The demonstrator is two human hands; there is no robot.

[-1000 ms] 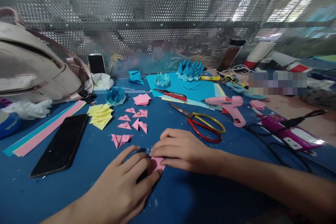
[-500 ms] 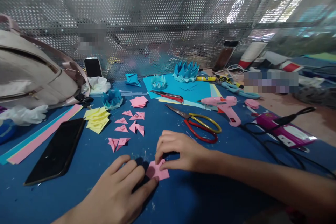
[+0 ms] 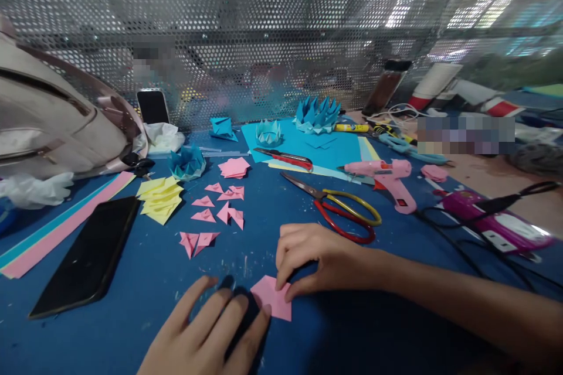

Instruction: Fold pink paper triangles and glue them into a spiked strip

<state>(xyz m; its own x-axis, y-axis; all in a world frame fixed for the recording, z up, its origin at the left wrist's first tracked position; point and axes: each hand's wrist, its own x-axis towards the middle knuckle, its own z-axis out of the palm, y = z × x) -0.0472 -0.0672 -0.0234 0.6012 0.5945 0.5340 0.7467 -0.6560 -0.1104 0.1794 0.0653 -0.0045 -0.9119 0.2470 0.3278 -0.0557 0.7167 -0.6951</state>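
Looks like we're mid-fold: pink paper [image 3: 270, 300] on the blue table [image 3: 105, 340], between our hands. Right hand [image 3: 323, 258] pinches its edge, thumb to finger; left hand [image 3: 206, 328] is loosely spread, one fingertip pinning it. Next probably needs a firm, lined-up crease.

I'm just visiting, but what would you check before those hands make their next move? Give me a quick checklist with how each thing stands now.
1. Left hand touching the pink paper: ok, at its near edge.
2. Right hand at the paper: ok, thumb and forefinger meet its right part.
3. Paper free of both hands: not ok, both touch it.
4. Folded pink pieces out from under the hands: ok, they lie beyond the left hand.
5. Scissors pointing away from the hands: ok, tip toward the far left.
6. Glue gun cool: cannot tell, heat doesn't show.
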